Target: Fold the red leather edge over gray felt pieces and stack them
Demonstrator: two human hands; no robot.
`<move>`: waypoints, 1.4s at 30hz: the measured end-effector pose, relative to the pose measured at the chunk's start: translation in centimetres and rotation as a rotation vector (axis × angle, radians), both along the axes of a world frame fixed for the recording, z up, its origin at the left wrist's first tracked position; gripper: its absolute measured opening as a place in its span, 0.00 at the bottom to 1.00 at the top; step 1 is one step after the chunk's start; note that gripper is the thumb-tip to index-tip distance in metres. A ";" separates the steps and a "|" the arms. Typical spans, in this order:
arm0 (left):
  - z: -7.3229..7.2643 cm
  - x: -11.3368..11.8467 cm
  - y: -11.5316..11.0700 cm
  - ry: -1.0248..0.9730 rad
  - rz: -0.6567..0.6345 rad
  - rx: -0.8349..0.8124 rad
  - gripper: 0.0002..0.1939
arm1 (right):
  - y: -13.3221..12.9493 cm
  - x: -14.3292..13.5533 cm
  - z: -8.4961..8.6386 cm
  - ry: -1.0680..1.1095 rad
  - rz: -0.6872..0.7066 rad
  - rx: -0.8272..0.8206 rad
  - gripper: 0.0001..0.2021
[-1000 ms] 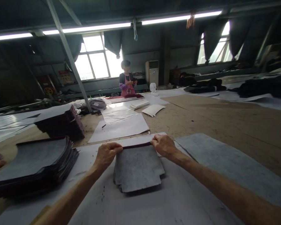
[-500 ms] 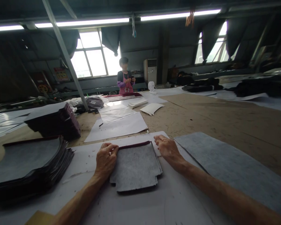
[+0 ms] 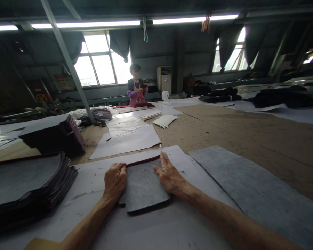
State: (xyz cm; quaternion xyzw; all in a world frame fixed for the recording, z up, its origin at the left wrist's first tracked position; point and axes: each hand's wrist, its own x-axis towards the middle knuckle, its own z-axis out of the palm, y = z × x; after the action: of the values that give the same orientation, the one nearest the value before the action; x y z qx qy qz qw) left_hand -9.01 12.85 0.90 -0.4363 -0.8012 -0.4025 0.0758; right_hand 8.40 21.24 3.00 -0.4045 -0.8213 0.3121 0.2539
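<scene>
- Left hand (image 3: 115, 179) is curled, its fingers bent against the left edge of a grey felt piece (image 3: 142, 187).
- Right hand (image 3: 169, 177) lies flat, fingers spread loose on the piece's right side.
- Left of the left fingers sits a stack of felt (image 3: 23, 180).
- Beyond the fingertips lie white paper sheets (image 3: 130, 139).
- Far off stands a person (image 3: 136, 88).

Your brown table (image 3: 224, 132) carries white paper sheets (image 3: 127, 139) beyond your hands, stacked grey pieces (image 3: 28, 180) left of them, and a grey felt sheet (image 3: 250, 187) to their right.
</scene>
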 end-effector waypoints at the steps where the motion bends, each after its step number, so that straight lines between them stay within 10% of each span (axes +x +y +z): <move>1: 0.0 0.0 0.0 -0.002 0.006 0.004 0.13 | 0.2 0.1 0.0 0.010 -0.033 0.009 0.30; 11: 0.0 -0.4 -0.3 -0.024 0.022 0.017 0.12 | 0.8 0.9 0.0 0.068 -0.290 0.086 0.06; 25: -0.1 -0.3 -0.1 -0.032 0.003 -0.031 0.08 | 2.1 1.0 -0.3 -0.014 -0.247 0.075 0.11; 42: 0.1 -0.2 0.0 -0.034 -0.005 -0.100 0.08 | 0.1 1.2 -0.8 -0.089 -0.085 1.104 0.14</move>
State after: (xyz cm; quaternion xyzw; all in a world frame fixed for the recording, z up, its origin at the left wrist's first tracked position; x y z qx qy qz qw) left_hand -9.16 12.84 1.03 -0.4348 -0.8203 -0.3695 0.0393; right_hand 9.60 21.37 2.16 -0.2569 -0.8558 -0.1926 0.4055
